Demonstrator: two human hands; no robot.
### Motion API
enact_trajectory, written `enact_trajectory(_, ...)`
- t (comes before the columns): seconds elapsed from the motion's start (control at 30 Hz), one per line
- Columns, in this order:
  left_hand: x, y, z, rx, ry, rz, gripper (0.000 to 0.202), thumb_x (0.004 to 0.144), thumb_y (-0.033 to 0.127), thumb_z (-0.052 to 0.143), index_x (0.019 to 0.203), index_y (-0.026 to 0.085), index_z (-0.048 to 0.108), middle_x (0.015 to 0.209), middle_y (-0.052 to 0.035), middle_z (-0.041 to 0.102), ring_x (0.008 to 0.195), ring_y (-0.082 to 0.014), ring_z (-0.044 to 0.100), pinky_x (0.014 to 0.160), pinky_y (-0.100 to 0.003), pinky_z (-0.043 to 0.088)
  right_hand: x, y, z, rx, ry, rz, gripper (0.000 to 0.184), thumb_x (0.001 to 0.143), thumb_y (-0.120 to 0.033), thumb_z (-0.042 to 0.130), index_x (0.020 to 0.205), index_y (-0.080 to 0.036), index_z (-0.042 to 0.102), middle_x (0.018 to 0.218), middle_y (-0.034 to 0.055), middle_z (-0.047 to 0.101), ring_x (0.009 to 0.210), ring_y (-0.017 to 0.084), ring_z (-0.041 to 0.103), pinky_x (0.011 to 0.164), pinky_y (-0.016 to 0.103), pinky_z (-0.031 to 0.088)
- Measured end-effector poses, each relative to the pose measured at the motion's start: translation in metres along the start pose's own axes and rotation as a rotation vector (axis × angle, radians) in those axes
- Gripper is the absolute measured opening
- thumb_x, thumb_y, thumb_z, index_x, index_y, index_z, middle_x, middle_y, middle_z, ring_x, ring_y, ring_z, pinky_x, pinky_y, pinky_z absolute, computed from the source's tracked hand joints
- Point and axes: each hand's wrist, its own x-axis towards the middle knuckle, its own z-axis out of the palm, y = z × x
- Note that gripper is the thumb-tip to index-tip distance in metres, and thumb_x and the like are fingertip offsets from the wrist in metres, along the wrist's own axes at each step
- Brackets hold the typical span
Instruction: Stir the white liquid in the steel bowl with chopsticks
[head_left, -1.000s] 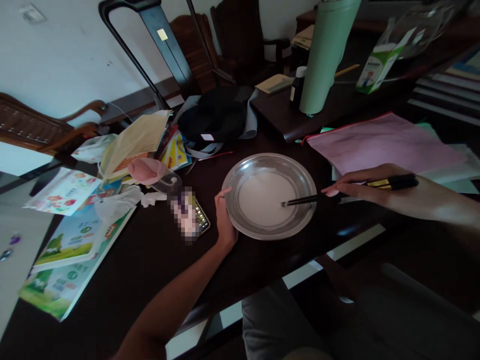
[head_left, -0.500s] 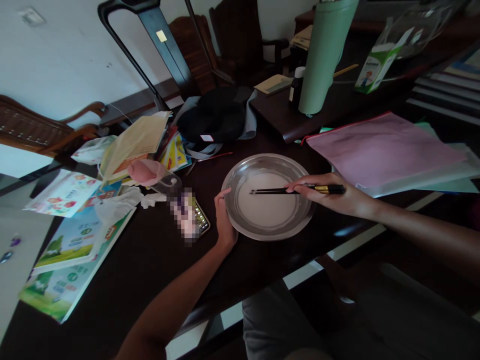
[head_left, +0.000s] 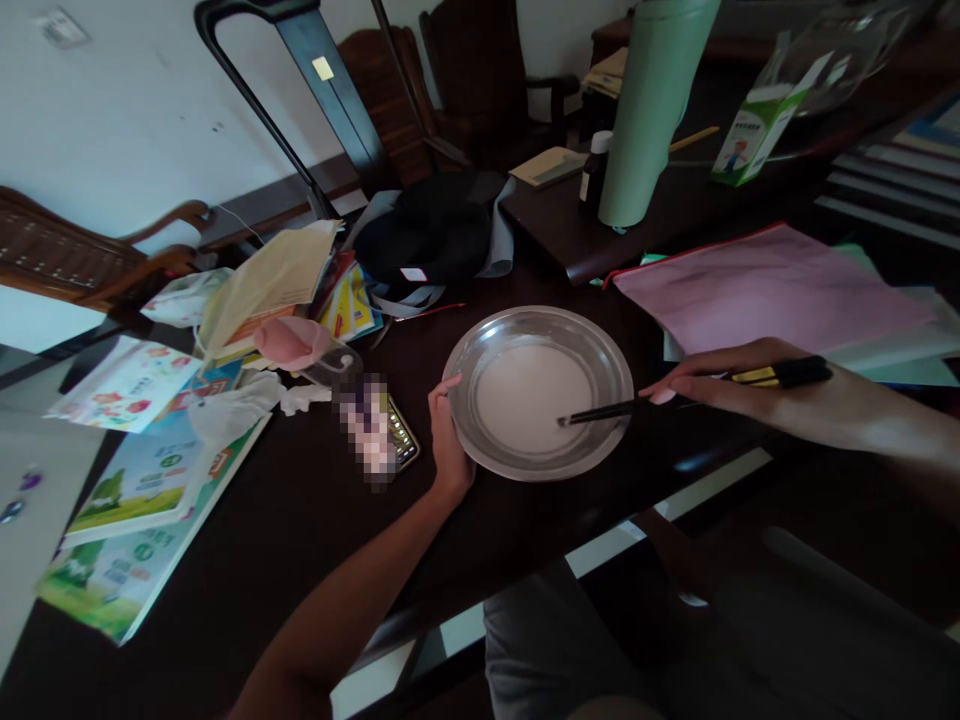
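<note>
A round metal basin (head_left: 615,440) with whitish contents (head_left: 525,395) stands on the dark table. My left hand (head_left: 450,440) grips its left rim, the thumb over the edge and the other fingers hidden beneath or behind the side. In my right hand (head_left: 742,390), to the right of the basin, is a pair of black chopsticks (head_left: 604,411) with gold bands near the thick end. Their tips reach over the right part of the whitish contents; whether they touch it I cannot tell.
A phone (head_left: 401,435) lies left of the basin, near a pink-lidded clear cup (head_left: 300,345). Booklets and packets (head_left: 142,490) cover the table's left side. Behind are a black bag (head_left: 424,230) and a green tumbler (head_left: 656,110). A pink pouch (head_left: 765,290) lies at the right.
My right hand has moved right and toward the camera with the chopsticks, drawing their tips from the middle to the right part of the basin. My left hand and the basin stay put.
</note>
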Motion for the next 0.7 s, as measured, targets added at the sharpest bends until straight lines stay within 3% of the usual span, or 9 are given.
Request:
enact_trajectory(0.07, 0.0, 0.0, 0.001, -0.003, 0.001, 0.012, 0.049, 0.1, 0.067, 0.044, 0.114, 0.026, 0.068, 0.124, -0.0064, 0.064, 0.123, -0.0237, 0.059, 0.114, -0.038, 0.044, 0.0, -0.003, 0.008, 0.08, -0.105, 0.001, 0.04, 0.09, -0.063, 0.063, 0.095, -0.031, 0.086, 0.103, 0.0047, 0.085, 0.093, 0.028, 0.079, 0.079, 0.039, 0.063)
enact_trajectory(0.17, 0.0, -0.001, 0.001, -0.01, -0.003, 0.008, 0.051, 0.101, 0.068, 0.041, 0.115, 0.027, 0.068, 0.125, -0.0061, 0.065, 0.124, -0.0234, 0.059, 0.115, -0.038, 0.043, 0.005, -0.006, 0.027, 0.158, -0.121, -0.037, 0.036, 0.091, -0.062, 0.064, 0.097, -0.034, 0.085, 0.104, 0.0011, 0.085, 0.098, 0.026, 0.08, 0.094, 0.04, 0.062)
enact_trajectory(0.3, 0.0, -0.001, 0.001, -0.003, -0.017, 0.016, 0.05, 0.102, 0.067, 0.042, 0.117, 0.027, 0.068, 0.125, -0.006, 0.065, 0.125, -0.0234, 0.06, 0.114, -0.037, 0.044, 0.021, -0.005, 0.05, 0.238, -0.12, -0.099, 0.033, 0.096, -0.054, 0.063, 0.108, -0.03, 0.083, 0.111, 0.0022, 0.084, 0.106, 0.024, 0.079, 0.097, 0.037, 0.061)
enact_trajectory(0.4, 0.0, -0.001, 0.0, -0.022, -0.013, 0.02, 0.051, 0.101, 0.069, 0.041, 0.115, 0.028, 0.068, 0.125, -0.0056, 0.066, 0.123, -0.0232, 0.06, 0.115, -0.038, 0.043, 0.034, -0.004, 0.054, 0.216, -0.069, -0.128, 0.035, 0.097, -0.051, 0.062, 0.11, -0.026, 0.082, 0.114, 0.0042, 0.083, 0.109, 0.024, 0.077, 0.098, 0.036, 0.059)
enact_trajectory(0.53, 0.003, -0.002, -0.003, -0.031, -0.009, 0.001, 0.052, 0.101, 0.07, 0.042, 0.117, 0.028, 0.069, 0.125, -0.005, 0.066, 0.122, -0.0229, 0.061, 0.112, -0.037, 0.045, 0.039, -0.007, 0.043, 0.138, 0.022, -0.151, 0.037, 0.096, -0.052, 0.061, 0.105, -0.024, 0.082, 0.104, 0.0051, 0.083, 0.096, 0.022, 0.077, 0.085, 0.032, 0.059)
enact_trajectory(0.63, 0.003, -0.005, -0.005, -0.027, -0.012, -0.006, 0.052, 0.1, 0.071, 0.044, 0.117, 0.028, 0.069, 0.127, -0.0051, 0.065, 0.124, -0.0234, 0.06, 0.113, -0.038, 0.045, 0.03, -0.007, 0.027, 0.068, 0.078, -0.067, 0.044, 0.095, -0.058, 0.061, 0.104, -0.021, 0.082, 0.089, 0.0059, 0.081, 0.075, 0.019, 0.072, 0.065, 0.03, 0.054)
enact_trajectory(0.7, 0.003, -0.007, -0.005, -0.028, -0.014, -0.018, 0.052, 0.101, 0.07, 0.042, 0.118, 0.029, 0.068, 0.129, -0.005, 0.065, 0.126, -0.0233, 0.06, 0.115, -0.039, 0.044, 0.021, -0.005, 0.016, 0.029, 0.1, 0.005, 0.045, 0.092, -0.061, 0.062, 0.104, -0.023, 0.083, 0.092, 0.0064, 0.081, 0.072, 0.019, 0.07, 0.059, 0.03, 0.051)
